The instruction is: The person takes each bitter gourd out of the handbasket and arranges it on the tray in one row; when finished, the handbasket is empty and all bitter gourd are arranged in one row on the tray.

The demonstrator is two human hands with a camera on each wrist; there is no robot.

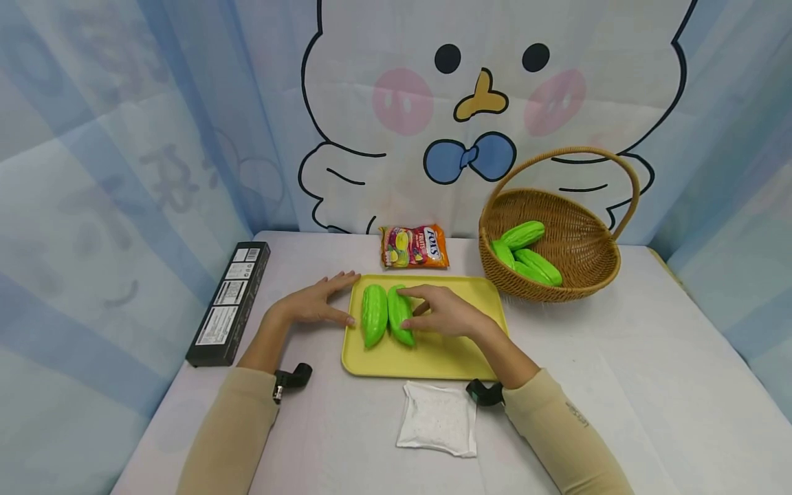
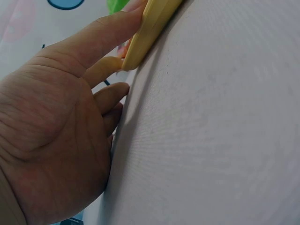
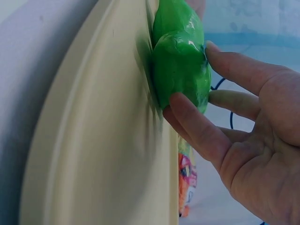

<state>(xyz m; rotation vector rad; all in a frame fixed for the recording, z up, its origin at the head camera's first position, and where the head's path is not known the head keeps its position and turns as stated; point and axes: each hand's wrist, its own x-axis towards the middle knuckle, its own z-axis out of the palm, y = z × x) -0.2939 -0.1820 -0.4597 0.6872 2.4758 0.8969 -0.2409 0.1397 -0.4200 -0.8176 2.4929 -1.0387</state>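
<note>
On the yellow tray (image 1: 458, 357) two glossy green bitter melons lie side by side, the left one (image 1: 374, 316) and the right one (image 1: 399, 313). My right hand (image 1: 448, 313) reaches in from the right and holds the right melon, its digits bent at either side of it in the right wrist view, where the melon (image 3: 180, 70) shows close up. My left hand (image 1: 312, 302) is spread at the tray's left edge. In the left wrist view its thumb (image 2: 110, 35) lies over the tray rim (image 2: 147, 40), the other fingers extended below.
A wicker basket (image 1: 588, 240) with several green bitter melons stands at the back right. Behind the tray lies a colourful candy bag (image 1: 413, 247). A white packet (image 1: 438, 419) is in front of the tray, and a long black box (image 1: 229, 302) lies at the left.
</note>
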